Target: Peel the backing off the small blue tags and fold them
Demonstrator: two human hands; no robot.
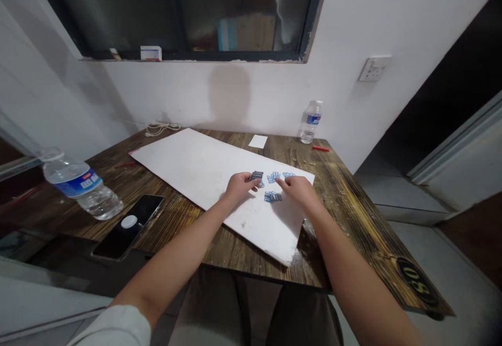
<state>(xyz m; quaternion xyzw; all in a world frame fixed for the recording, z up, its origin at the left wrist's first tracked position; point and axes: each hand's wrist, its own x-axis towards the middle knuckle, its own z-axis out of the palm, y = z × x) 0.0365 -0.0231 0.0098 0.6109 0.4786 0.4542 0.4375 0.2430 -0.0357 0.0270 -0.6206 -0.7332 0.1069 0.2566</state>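
Dark-streaked wood makes up the table (341,199) I look down on, with a white board (184,160) lying slantwise across it. To the left I see a large water bottle (80,184) and a phone (146,212) with a white disc (129,221) on it. Beyond the board are a coiled cable (160,128), a white card (258,141), a smaller bottle (312,121) and a red stick (320,148). Blue-and-white pieces lie on the board's right part: a middle pile (272,177), a near pile (272,197) and a far-right pile (289,174), which the right hand (298,190) partly hides from me. Both forearms reach forward and converge. The left hand (239,186) pinches a dark-blue stack (256,175) between thumb and fingers. The right index finger points at the middle pile's edge; I can't tell whether those fingers grip anything.
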